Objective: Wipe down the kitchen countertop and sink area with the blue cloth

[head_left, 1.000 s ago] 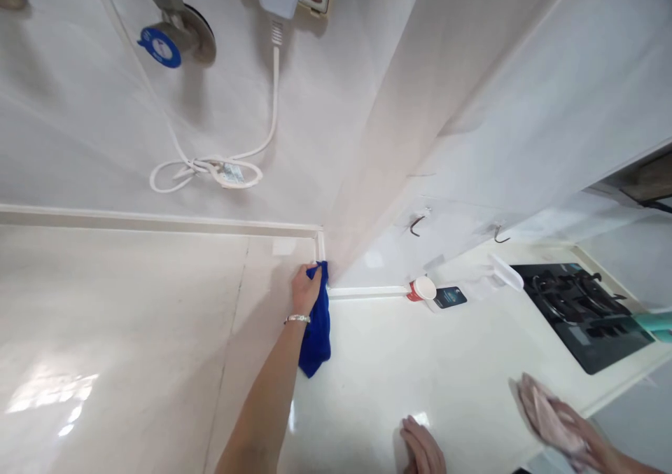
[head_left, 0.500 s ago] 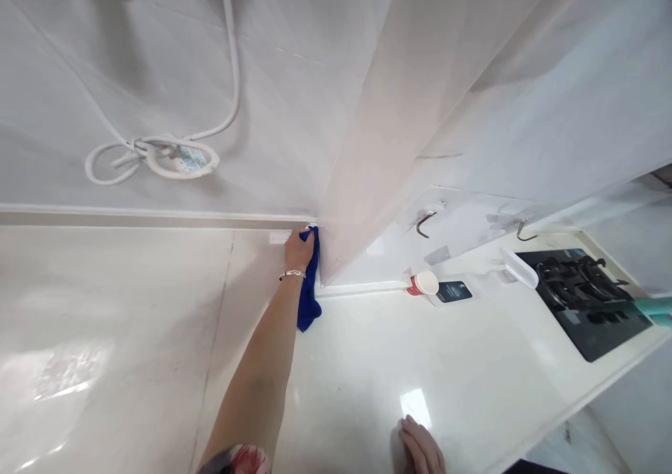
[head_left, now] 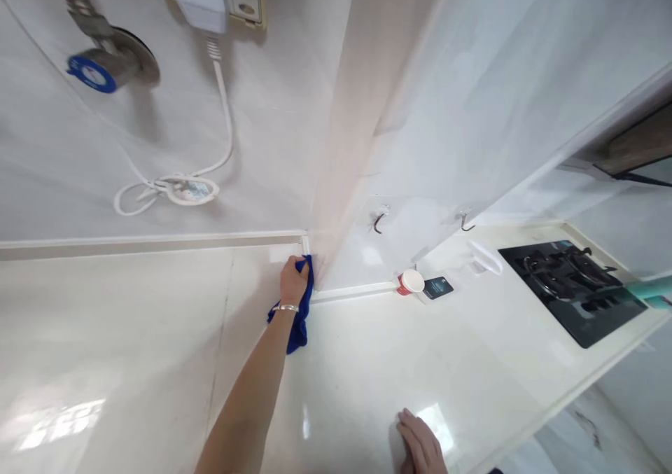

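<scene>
My left hand (head_left: 294, 283) is closed around a blue cloth (head_left: 299, 330). It presses the cloth on the white countertop (head_left: 362, 362), against the short strip at the foot of the jutting wall corner. Folds of the cloth hang out on both sides of my wrist, which wears a silver bracelet (head_left: 286, 308). Near the bottom of the view, my right hand (head_left: 421, 444) lies flat on the countertop, fingers stretched out and holding nothing. Its wrist is out of view.
A paper cup (head_left: 411, 281) and a dark phone-like card (head_left: 437, 288) stand by the wall, below two hooks (head_left: 379, 222). Farther right is a black gas stove (head_left: 572, 285). On the left wall are a coiled white cable (head_left: 168, 188) and a blue-handled valve (head_left: 94, 72).
My left hand has drawn the cloth a little back along the wall's foot, and more cloth shows left of my wrist. The view has tilted up. My right hand stays on the countertop.
</scene>
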